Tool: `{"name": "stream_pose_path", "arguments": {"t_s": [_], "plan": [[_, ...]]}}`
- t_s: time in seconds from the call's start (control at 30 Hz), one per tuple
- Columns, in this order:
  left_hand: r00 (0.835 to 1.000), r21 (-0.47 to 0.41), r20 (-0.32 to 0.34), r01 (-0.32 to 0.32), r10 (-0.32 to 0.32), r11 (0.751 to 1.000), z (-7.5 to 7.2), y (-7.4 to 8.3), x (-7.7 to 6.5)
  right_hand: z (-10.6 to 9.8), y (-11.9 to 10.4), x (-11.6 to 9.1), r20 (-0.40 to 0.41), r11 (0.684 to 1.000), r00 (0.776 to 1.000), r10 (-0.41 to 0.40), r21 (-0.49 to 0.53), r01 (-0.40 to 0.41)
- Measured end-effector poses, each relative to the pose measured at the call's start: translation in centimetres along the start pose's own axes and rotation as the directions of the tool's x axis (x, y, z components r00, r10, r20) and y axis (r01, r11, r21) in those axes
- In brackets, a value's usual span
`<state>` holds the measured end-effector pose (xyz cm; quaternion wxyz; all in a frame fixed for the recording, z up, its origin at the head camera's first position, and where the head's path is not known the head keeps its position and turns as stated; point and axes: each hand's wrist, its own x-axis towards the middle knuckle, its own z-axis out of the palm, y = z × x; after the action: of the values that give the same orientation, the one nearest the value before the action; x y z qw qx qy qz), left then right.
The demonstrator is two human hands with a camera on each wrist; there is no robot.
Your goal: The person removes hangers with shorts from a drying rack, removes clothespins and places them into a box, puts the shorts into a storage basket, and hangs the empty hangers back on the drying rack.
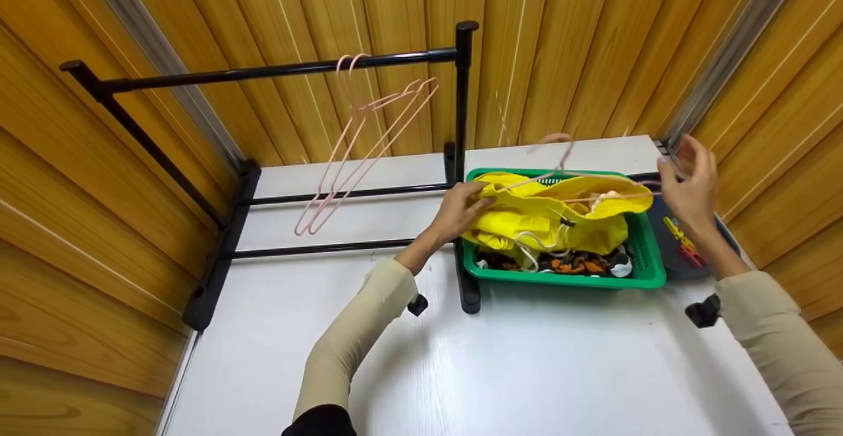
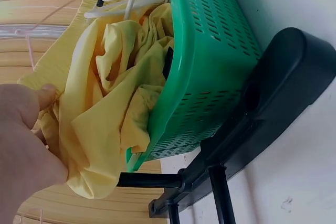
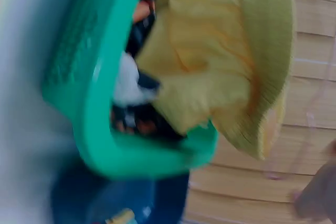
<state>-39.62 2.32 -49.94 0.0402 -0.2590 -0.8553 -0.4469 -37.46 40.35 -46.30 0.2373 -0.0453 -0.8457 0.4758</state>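
Yellow drawstring bottoms with a gathered elastic waistband lie bunched over the green basket. My left hand pinches the left end of the waistband, as the left wrist view shows from close by. A pink wire hanger lies inside the waistband, its hook sticking up at the back and its right end just past the cloth. My right hand is beside that end, fingers loosely bent and holding nothing. In the right wrist view, the right hand is blurred and apart from the waistband.
Dark patterned clothes lie in the basket under the yellow cloth. A dark tray with yellow and red clothespins is right of the basket. On the left stands a black clothes rack with pink hangers on its rail.
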Motion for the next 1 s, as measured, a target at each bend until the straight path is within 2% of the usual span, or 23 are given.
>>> {"name": "stream_pose_path", "arguments": {"t_s": [0.03,0.07,0.1,0.13,0.17,0.23,0.27,0.3,0.33,0.37,0.47,0.57,0.63,0.7,0.83,0.93,1.0], "plan": [[1.000,0.017,0.007,-0.028,0.028,0.999,0.0,0.0,0.0,-0.3,-0.5,-0.1,0.041,0.996,0.996,-0.084,0.005,0.084],[0.999,0.025,0.014,-0.053,0.052,0.998,0.0,0.0,0.0,-0.5,-1.0,-0.2,0.105,0.987,0.982,-0.159,0.000,0.160],[0.997,0.032,0.013,-0.077,0.077,0.997,0.1,-0.1,0.0,-0.7,-1.6,-0.3,0.197,0.976,0.957,-0.213,-0.007,0.218],[0.996,0.032,0.009,-0.092,0.092,0.995,0.1,-0.1,0.1,-0.8,-2.1,-0.5,0.298,0.961,0.920,-0.252,-0.030,0.273],[0.995,0.028,0.003,-0.101,0.101,0.994,0.2,-0.1,0.1,-0.9,-2.7,-0.6,0.406,0.940,0.869,-0.283,-0.063,0.336],[0.993,0.018,-0.009,-0.114,0.115,0.993,0.2,-0.2,0.0,-0.7,-3.6,-0.9,0.596,0.886,0.746,-0.297,-0.118,0.447],[0.993,0.009,-0.006,-0.114,0.114,0.993,0.2,-0.3,0.0,-0.4,-3.9,-1.0,0.667,0.864,0.690,-0.280,-0.138,0.484],[0.993,0.000,-0.001,-0.117,0.117,0.993,0.2,-0.3,0.0,-0.3,-4.1,-1.0,0.719,0.846,0.644,-0.260,-0.151,0.511],[0.993,-0.010,0.012,-0.116,0.116,0.993,0.2,-0.3,0.1,0.0,-4.2,-1.0,0.761,0.833,0.603,-0.240,-0.157,0.530],[0.993,-0.020,0.031,-0.112,0.112,0.994,0.2,-0.4,0.1,0.2,-4.3,-0.9,0.796,0.834,0.569,-0.206,-0.161,0.527],[0.991,-0.035,0.093,-0.096,0.099,0.995,0.2,-0.4,0.2,0.9,-4.0,-1.0,0.864,0.873,0.499,-0.060,-0.197,0.446],[0.988,-0.012,0.139,-0.073,0.074,0.997,0.2,-0.4,0.3,1.6,-3.5,-1.1,0.901,0.902,0.432,0.024,-0.206,0.380],[0.985,0.023,0.163,-0.062,0.058,0.998,0.1,-0.3,0.4,2.0,-3.1,-1.0,0.910,0.917,0.411,0.059,-0.212,0.337],[0.982,0.062,0.184,-0.048,0.036,0.997,0.0,-0.2,0.5,2.1,-2.9,-0.7,0.906,0.926,0.416,0.075,-0.219,0.309],[0.979,0.141,0.206,-0.020,-0.010,0.990,-0.1,-0.2,0.6,1.4,-3.0,0.2,0.880,0.918,0.460,0.120,-0.274,0.286],[0.982,0.234,0.185,-0.019,-0.025,0.972,-0.1,-0.2,0.6,0.5,-3.4,0.9,0.863,0.891,0.493,0.114,-0.308,0.333],[0.987,0.319,0.159,-0.033,-0.019,0.947,-0.2,-0.3,0.4,-0.4,-3.7,1.3,0.850,0.864,0.517,0.098,-0.330,0.379]]}}
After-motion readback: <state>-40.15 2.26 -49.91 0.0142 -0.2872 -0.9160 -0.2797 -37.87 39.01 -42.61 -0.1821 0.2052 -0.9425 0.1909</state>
